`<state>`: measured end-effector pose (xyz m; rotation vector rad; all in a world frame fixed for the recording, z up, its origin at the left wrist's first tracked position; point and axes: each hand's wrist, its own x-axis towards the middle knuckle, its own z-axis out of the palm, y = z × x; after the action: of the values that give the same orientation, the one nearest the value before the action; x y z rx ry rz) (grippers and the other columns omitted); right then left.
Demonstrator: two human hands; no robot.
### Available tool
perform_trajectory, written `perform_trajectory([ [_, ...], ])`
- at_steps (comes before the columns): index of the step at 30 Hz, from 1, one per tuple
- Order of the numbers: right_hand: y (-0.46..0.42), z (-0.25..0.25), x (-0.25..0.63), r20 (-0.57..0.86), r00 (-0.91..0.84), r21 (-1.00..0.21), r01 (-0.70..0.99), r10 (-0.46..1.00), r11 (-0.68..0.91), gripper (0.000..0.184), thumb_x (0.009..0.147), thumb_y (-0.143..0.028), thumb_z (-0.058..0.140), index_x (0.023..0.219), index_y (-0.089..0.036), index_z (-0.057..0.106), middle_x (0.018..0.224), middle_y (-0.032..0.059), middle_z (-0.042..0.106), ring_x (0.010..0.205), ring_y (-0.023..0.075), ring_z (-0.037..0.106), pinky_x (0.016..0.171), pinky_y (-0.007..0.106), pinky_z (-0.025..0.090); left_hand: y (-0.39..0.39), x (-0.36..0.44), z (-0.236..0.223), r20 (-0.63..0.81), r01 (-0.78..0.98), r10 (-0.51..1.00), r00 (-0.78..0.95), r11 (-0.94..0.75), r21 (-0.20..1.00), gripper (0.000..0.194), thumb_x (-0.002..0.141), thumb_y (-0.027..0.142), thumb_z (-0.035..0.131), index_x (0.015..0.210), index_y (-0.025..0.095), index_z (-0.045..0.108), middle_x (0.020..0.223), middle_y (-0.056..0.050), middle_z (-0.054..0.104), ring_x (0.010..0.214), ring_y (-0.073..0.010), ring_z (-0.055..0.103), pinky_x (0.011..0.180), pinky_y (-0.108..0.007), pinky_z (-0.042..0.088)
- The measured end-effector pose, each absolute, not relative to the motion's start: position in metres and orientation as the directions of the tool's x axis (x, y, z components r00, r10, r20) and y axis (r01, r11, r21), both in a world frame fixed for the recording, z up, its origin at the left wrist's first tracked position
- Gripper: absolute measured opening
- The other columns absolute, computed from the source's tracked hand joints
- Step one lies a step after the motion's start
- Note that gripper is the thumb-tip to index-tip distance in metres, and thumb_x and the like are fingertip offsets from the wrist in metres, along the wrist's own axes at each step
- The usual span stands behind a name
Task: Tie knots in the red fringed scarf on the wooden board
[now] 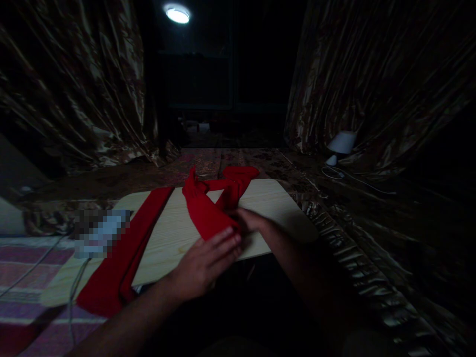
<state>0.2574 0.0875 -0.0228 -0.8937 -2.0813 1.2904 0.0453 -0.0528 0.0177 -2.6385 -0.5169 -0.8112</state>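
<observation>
A long red cloth [208,213], looking like a scarf or a garment leg, lies bent in loops over a low wooden-topped table [167,243]. My left hand [203,265] is at its near end, fingers laid across the fabric and the thumb mostly hidden. From the other side, my right hand [249,219] grips the same end, its fingertips hidden behind the cloth. Further left, a second red strip [130,243] lies folded lengthwise and hangs over the table's near edge. Whether the two red pieces join cannot be made out.
A blurred-out, pixelated object [102,233] sits on the table's left side, with a cable [76,282] nearby. Striped fabric [22,277] lies at left. A small white lamp [341,143] stands back right, its cord trailing. Patterned curtains [334,74] hang behind; the room is dark.
</observation>
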Motion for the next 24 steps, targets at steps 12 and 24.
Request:
perform_trajectory([
  [12,0.108,-0.034,0.264,0.041,-0.5,-0.999,-0.029,0.865,0.031,0.038,0.069,-0.007,0.064,0.104,-0.019,0.074,0.129,0.0096,0.067,0.123,0.0214,0.06,0.113,0.042,0.038,-0.033,0.031,-0.011,0.598,0.6,0.597,0.535,-0.767,0.229,0.034,0.095,0.018,0.038,0.117,0.018,0.064,0.108,-0.012,0.071,0.101,-0.0215,0.066,0.09,-0.038,0.055],
  [24,0.076,-0.023,0.262,0.091,-0.061,-0.843,0.527,0.994,0.109,0.012,0.084,-0.028,0.061,0.079,-0.019,0.067,0.081,0.0042,0.073,0.077,0.0156,0.067,0.073,0.027,0.051,0.05,0.019,-0.047,0.176,0.806,0.841,0.512,-0.541,0.24,0.059,0.101,0.052,0.027,0.156,0.031,0.032,0.159,-0.005,0.036,0.149,-0.0267,0.027,0.118,-0.055,0.024],
])
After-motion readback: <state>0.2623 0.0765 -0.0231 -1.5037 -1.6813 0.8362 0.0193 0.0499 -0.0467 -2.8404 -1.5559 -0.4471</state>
